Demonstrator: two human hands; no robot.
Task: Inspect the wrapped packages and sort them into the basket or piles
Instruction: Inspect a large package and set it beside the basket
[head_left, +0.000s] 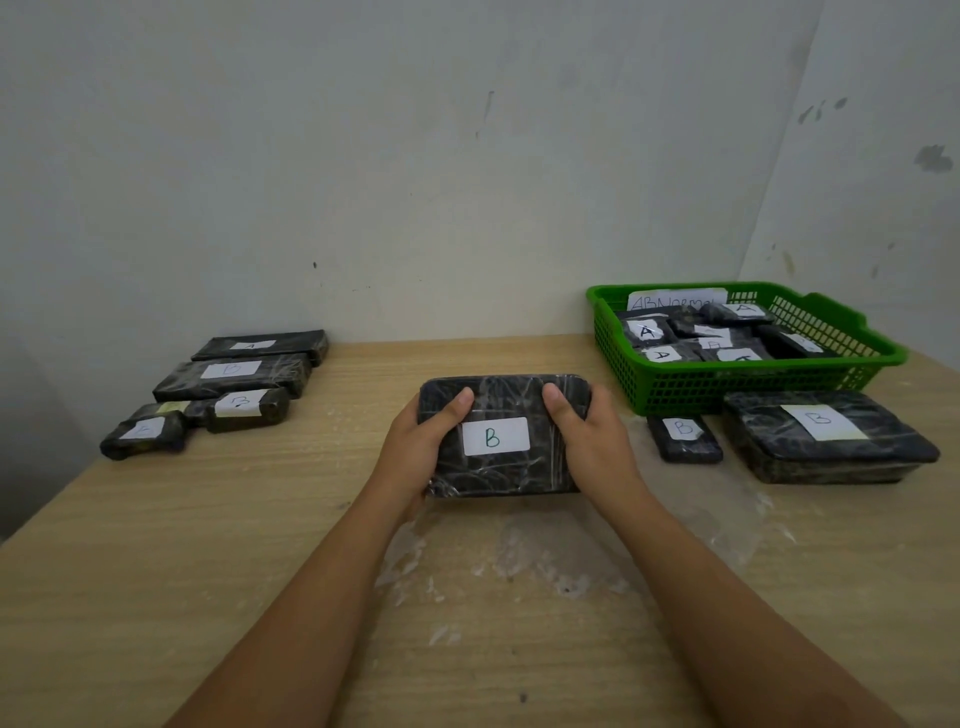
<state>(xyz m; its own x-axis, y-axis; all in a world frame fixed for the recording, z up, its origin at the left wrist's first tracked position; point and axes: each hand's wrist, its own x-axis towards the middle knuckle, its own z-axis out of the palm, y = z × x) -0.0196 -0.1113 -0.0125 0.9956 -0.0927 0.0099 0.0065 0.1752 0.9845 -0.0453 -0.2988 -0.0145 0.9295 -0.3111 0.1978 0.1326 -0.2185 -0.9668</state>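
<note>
A black film-wrapped package (504, 405) with a white label marked B is held over the middle of the wooden table (156, 545). My left hand (421, 441) grips its left side, thumb on top. My right hand (592, 436) grips its right side the same way. At the back right stands a green basket (753, 384) with a paper sign and several wrapped packages labelled A. In front of the basket lie a small B package (683, 439) and a large B package (826, 436). A group of wrapped packages (234, 379) lies at the left rear.
The table's back edge meets a pale wall (415, 156), which turns a corner behind the basket. A crumpled sheet of clear film (519, 561) lies on the table under my forearms. The table's left edge runs diagonally at the lower left.
</note>
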